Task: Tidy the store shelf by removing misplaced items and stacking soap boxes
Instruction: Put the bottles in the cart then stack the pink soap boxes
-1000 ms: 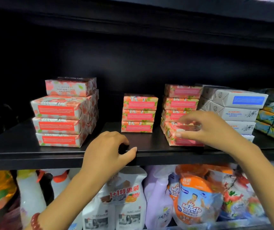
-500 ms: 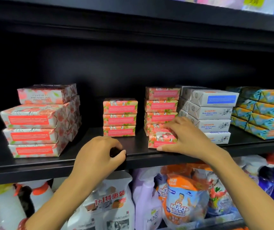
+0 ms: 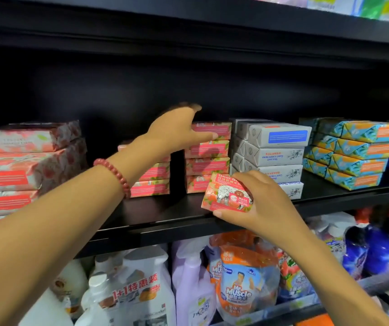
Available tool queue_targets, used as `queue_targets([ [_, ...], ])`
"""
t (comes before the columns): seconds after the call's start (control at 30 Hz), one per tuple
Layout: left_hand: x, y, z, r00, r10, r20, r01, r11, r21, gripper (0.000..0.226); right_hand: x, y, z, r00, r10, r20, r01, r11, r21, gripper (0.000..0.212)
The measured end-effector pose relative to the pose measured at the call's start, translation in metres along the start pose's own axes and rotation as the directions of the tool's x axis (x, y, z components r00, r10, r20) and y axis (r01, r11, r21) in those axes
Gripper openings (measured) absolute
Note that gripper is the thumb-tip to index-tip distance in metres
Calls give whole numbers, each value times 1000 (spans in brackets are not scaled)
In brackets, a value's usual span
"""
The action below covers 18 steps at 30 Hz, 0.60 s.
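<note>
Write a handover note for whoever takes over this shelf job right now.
Left hand: open, fingers straight, reaching to the top of the pink stack; contact unclear.
Right hand: grips one pink box, tilted, at the shelf front edge.
Done: pink stack, white stack and blue boxes stand in tidy columns.
Left: set the held box on a pink stack, probably that one.

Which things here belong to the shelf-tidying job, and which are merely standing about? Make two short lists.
Job: right hand, gripping a pink soap box; left hand, at the top of the taller pink stack; shorter pink stack; shelf.
Standing about: grey soap boxes; blue-and-orange boxes; large pink packs; bottles and Mr Muscle pouch below.
</note>
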<state>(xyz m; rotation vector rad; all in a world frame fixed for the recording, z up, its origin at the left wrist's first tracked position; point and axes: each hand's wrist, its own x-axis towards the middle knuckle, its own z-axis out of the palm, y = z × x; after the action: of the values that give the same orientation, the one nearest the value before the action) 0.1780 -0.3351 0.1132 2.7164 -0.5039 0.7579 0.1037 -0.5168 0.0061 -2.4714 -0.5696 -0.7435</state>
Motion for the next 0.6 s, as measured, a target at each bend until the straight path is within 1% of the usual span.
queue_targets([
  [0.1, 24, -5, 9, 977, -128, 171, 134, 991, -24, 89, -6, 3, -3, 1000, 3, -29, -3, 1000, 1, 67],
  [0.13, 29, -7, 11, 969, -156, 193, 166, 985, -39, 88, -7, 4, -3, 999, 3, -38, -3, 1000, 2, 66],
  [0.2, 36, -10, 13, 967, -178, 185, 191, 980, -56, 84, -10, 6, -4, 999, 11, -51, -10, 1000, 6, 67],
  [0.27, 37, -12, 14, 971, -178, 158, 193, 978, -83, 79, -12, 6, -3, 998, 7, -57, -7, 1000, 10, 70],
  [0.33, 32, -11, 13, 978, -166, 125, 181, 975, -127, 68, -12, 5, -1, 998, -11, -68, 12, 1000, 16, 73],
  [0.4, 23, -12, 10, 990, -130, 62, 138, 978, -157, 59, -12, 2, 1, 998, -14, -61, 16, 1000, 25, 75],
  [0.43, 17, -13, 7, 994, -106, 11, 106, 980, -170, 57, -11, 1, 2, 998, -21, -56, 23, 999, 24, 77],
  [0.53, -1, -26, -7, 989, -62, -136, 33, 977, -209, 66, -8, -2, 5, 999, -40, -13, 41, 999, 9, 81],
  [0.6, -15, -37, -19, 983, -59, -175, 22, 978, -207, 68, -6, -6, 8, 998, -65, 12, 65, 998, 1, 84],
])
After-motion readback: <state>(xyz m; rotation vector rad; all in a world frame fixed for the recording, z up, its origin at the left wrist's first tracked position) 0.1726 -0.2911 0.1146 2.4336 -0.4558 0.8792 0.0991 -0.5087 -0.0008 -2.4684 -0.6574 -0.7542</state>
